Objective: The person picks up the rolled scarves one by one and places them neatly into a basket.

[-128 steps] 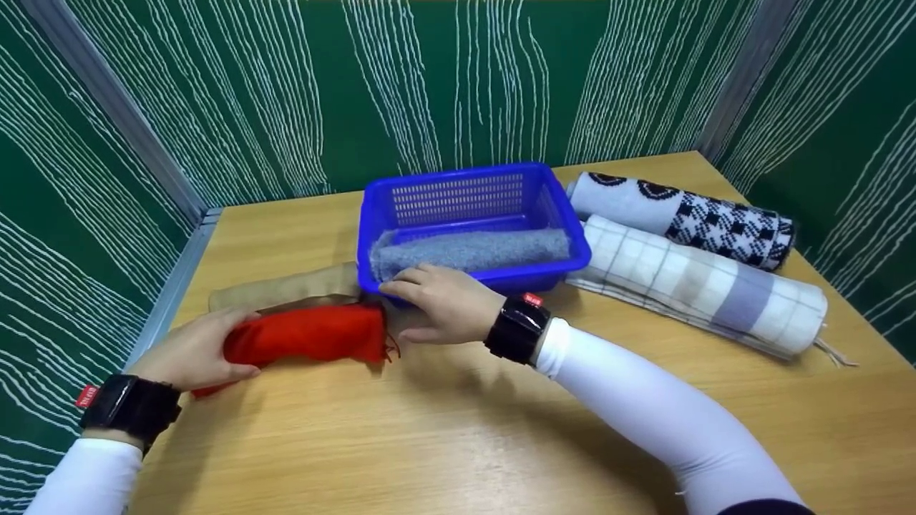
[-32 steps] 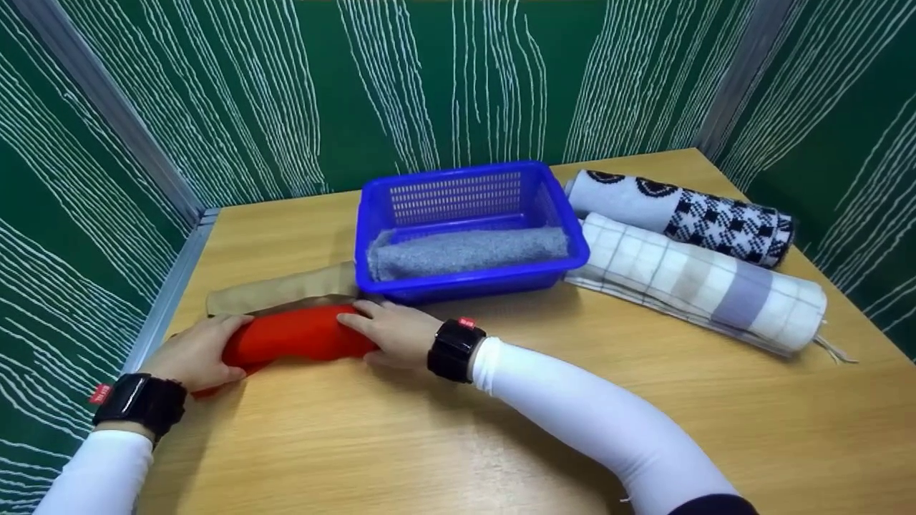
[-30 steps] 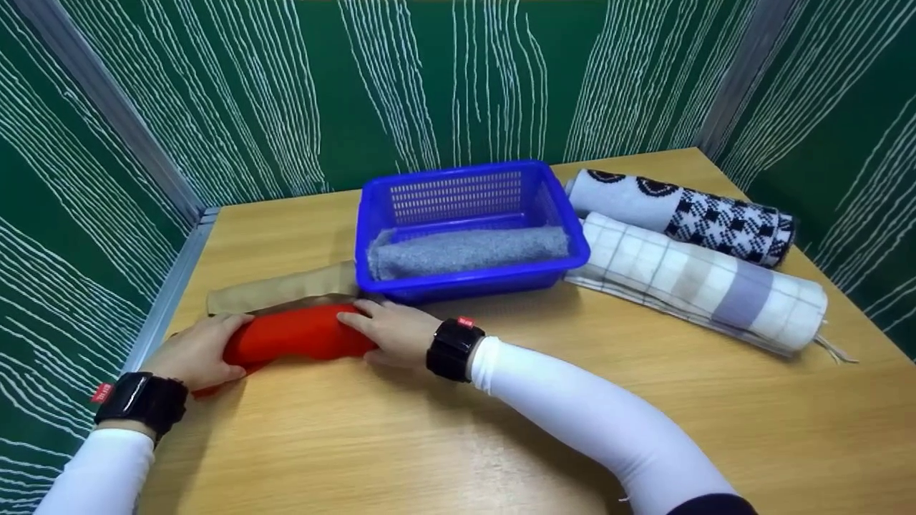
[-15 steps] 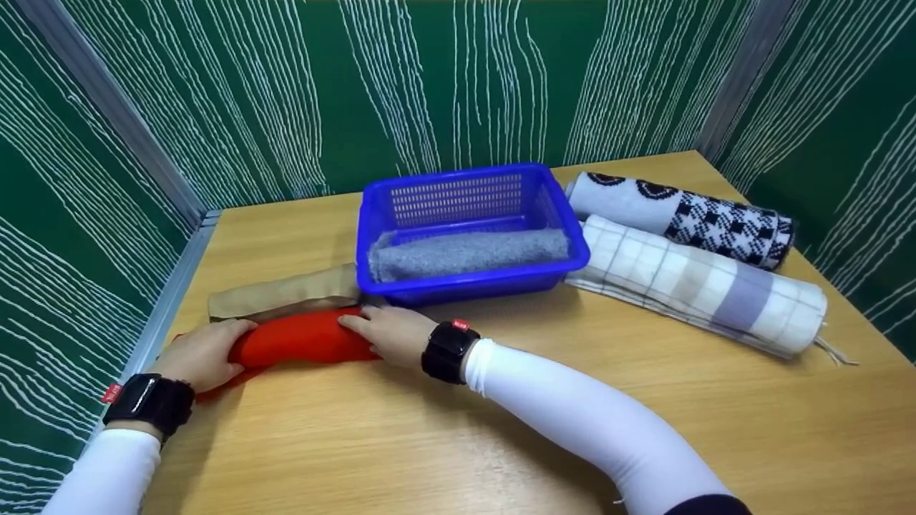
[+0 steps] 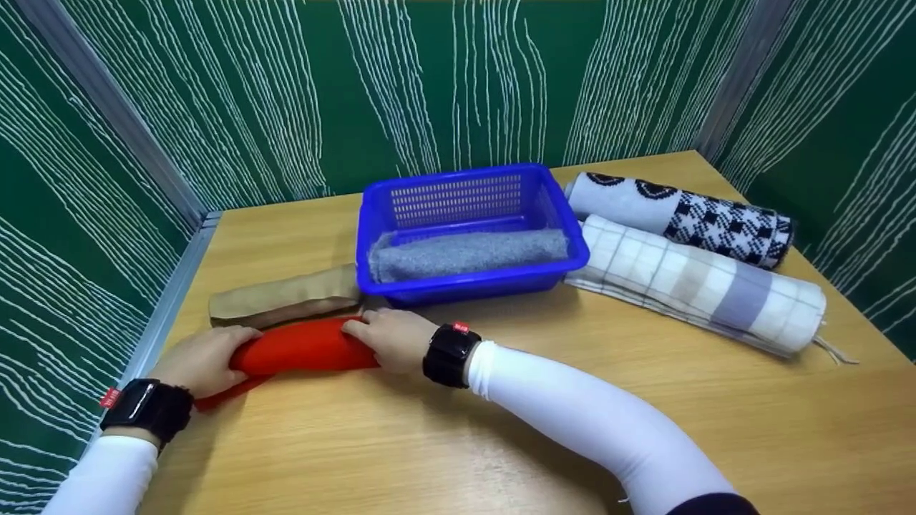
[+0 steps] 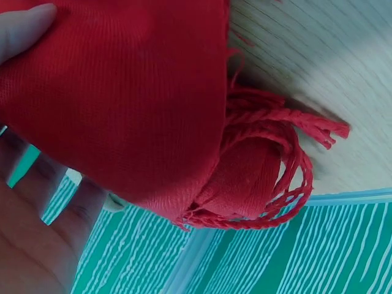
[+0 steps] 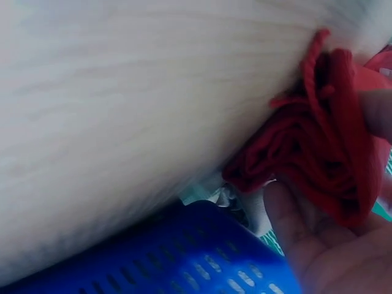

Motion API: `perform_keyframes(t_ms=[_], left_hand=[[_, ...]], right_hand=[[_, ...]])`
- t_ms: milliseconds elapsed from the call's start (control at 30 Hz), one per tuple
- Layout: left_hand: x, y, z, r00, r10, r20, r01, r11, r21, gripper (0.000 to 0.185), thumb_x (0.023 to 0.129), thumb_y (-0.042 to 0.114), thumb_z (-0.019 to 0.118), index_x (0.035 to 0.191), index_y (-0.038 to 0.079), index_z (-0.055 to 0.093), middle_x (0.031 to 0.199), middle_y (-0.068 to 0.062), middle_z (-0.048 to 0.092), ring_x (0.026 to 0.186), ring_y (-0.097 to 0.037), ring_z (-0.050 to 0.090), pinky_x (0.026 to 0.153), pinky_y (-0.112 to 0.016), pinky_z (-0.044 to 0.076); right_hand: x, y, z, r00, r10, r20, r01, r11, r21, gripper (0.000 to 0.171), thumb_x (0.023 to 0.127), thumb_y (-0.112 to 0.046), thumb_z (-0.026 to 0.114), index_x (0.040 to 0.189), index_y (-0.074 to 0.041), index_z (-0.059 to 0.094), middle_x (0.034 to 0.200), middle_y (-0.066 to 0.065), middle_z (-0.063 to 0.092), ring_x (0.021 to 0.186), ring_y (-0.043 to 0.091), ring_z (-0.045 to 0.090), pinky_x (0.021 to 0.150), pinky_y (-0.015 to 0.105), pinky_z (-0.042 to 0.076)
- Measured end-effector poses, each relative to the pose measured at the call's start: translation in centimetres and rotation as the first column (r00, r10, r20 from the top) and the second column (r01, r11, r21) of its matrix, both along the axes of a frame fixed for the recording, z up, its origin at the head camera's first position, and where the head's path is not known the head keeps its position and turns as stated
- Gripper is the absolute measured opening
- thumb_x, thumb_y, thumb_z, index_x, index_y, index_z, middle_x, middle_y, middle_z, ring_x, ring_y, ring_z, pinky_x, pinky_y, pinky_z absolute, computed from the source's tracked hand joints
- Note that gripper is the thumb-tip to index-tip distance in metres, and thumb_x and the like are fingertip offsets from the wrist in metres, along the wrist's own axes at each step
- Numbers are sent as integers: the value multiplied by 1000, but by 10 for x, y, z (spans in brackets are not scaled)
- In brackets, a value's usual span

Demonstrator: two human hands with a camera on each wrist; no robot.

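Observation:
A rolled red scarf (image 5: pixel 304 347) with twisted fringe lies on the table in front of a rolled tan cloth (image 5: pixel 286 295). My left hand (image 5: pixel 204 361) grips its left end, with the thumb on the near side and fingers over the far side. At the right end, my right hand (image 5: pixel 397 340) holds the roll between thumb and fingers. The layered end of the red scarf (image 7: pixel 306 147) shows in the right wrist view, with fingers beside it. Fringe (image 6: pixel 294 122) hangs loose at the left end in the left wrist view.
Behind the right hand stands a blue plastic basket (image 5: pixel 465 279) with a rolled grey cloth (image 5: pixel 472 254) inside. To its right lie a white checked roll (image 5: pixel 701 286) and a black-and-white patterned roll (image 5: pixel 680 211). Green walls border the table (image 5: pixel 458 443).
Earlier my right hand was at the basket's front edge; it has moved left onto the red scarf's right end. The scarf has shifted slightly toward me, widening the gap from the tan cloth.

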State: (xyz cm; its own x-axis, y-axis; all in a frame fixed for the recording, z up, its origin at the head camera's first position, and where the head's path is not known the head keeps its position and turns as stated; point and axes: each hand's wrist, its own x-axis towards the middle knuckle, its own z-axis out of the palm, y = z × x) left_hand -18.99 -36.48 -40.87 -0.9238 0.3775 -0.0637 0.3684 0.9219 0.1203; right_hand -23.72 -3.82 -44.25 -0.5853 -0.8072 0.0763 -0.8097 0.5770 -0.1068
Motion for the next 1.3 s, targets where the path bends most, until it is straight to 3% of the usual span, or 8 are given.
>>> perform_keyframes(t_ms=[300,667,867,1033,1300], left_hand=[[-2,-6,-5,1000,-17,6,17,1000,0,60,84,11,87,140,1,66,135,-25,69,121,-46,65,108,-68,52],[-7,-13,-10,989,71,129,-74,997,17,81,77,5,86,152,6,55,144,-25,62,122,-50,60,105,-74,48],[-9,-17,-12,981,76,180,-83,996,33,92,70,14,91,153,5,54,143,-26,63,120,-48,61,103,-70,50],[-10,-19,-11,968,99,230,-113,992,48,99,68,20,95,155,6,52,145,-27,61,121,-49,59,104,-72,48],[-14,-19,-9,960,142,241,-155,987,35,93,68,11,92,153,7,54,137,-26,64,114,-47,60,100,-72,50]], right_hand=[[2,-4,-1,1000,-19,7,19,1000,22,66,94,-21,80,155,-14,54,142,13,67,124,30,69,110,42,58],[-1,-14,-4,998,-56,-16,57,995,78,81,95,-35,82,163,-10,44,151,14,63,127,29,71,108,40,59],[-2,-20,-8,994,-108,29,104,988,115,92,95,-37,82,167,-4,35,153,21,63,132,34,69,112,43,57],[-6,-21,-9,991,-117,63,110,988,107,90,96,-35,81,166,-3,36,144,22,69,126,34,72,110,42,58],[-7,-21,-3,995,-95,43,90,991,99,81,94,-30,84,159,-4,45,138,17,71,120,31,74,106,42,60]])
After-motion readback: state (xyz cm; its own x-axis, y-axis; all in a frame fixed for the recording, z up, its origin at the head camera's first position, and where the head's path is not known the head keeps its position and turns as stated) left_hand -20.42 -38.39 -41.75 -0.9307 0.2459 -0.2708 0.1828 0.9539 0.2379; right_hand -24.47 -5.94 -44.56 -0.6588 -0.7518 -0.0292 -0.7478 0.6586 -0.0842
